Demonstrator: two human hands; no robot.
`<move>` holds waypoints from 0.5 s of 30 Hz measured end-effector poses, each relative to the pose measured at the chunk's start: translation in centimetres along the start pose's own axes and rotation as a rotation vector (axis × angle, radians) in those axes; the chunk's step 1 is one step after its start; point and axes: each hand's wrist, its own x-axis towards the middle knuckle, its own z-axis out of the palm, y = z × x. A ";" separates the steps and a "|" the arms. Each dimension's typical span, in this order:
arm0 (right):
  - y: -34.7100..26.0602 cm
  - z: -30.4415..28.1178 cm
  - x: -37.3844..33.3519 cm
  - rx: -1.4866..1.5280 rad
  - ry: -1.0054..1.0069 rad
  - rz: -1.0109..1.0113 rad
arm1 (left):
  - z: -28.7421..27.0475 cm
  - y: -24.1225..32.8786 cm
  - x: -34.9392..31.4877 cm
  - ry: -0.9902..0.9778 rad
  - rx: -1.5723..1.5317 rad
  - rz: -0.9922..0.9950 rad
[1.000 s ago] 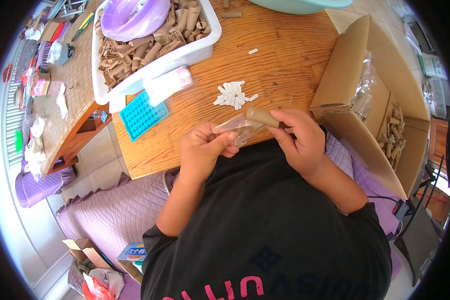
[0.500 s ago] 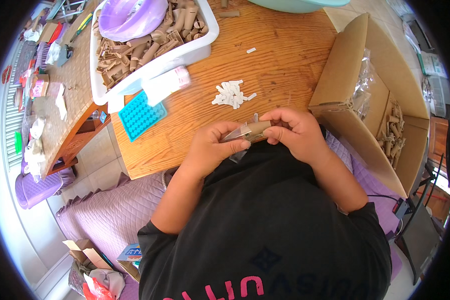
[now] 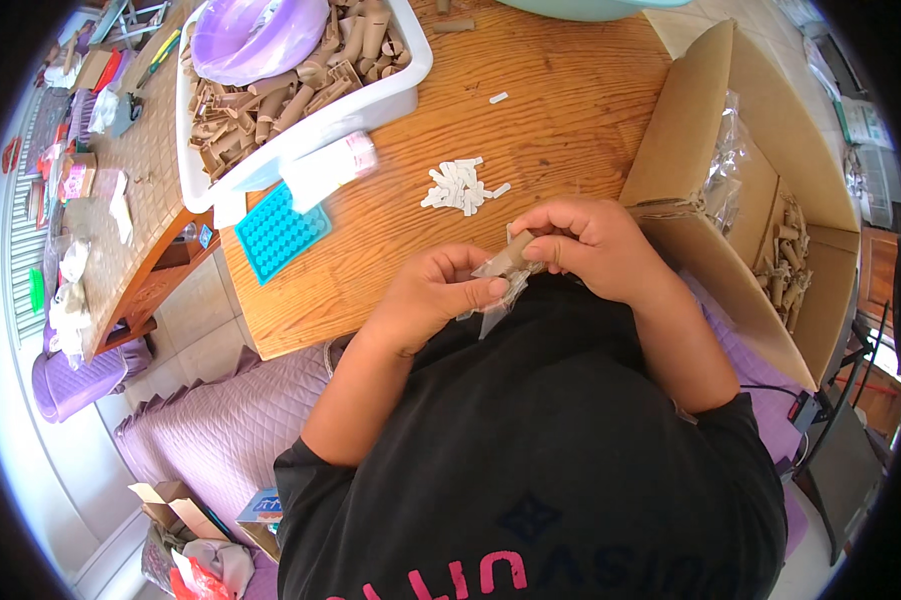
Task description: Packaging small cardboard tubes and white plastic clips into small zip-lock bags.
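Close to my body, my right hand (image 3: 585, 245) pinches one end of a short brown cardboard tube (image 3: 510, 257). My left hand (image 3: 442, 288) is closed on a small clear plastic bag (image 3: 494, 318), which is crumpled around the tube's lower left end and hangs below my thumb. How far the tube sits inside the bag is hard to make out. A white strip shows beside the tube's upper edge, partly hidden by my fingers. Beyond my hands, a pile of small white strips (image 3: 455, 187) lies on the wooden table (image 3: 560, 140).
A white bin (image 3: 407, 98) of brown tube pieces holds a purple ring-shaped roll (image 3: 260, 40). In front lie a blue textured tray (image 3: 280, 240) and a white packet (image 3: 327, 172). On the right stands an open cardboard box (image 3: 670, 150) with wrapped tubes. A pale green basin (image 3: 590, 8) sits at the back.
The tube has tilted more steeply, with my right hand slightly higher. The plastic bag has bunched up and now hangs further below my left thumb.
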 end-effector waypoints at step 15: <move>0.5 0.2 0.1 0.009 0.000 -0.103 | -0.5 0.5 -0.3 -0.057 -0.116 -0.117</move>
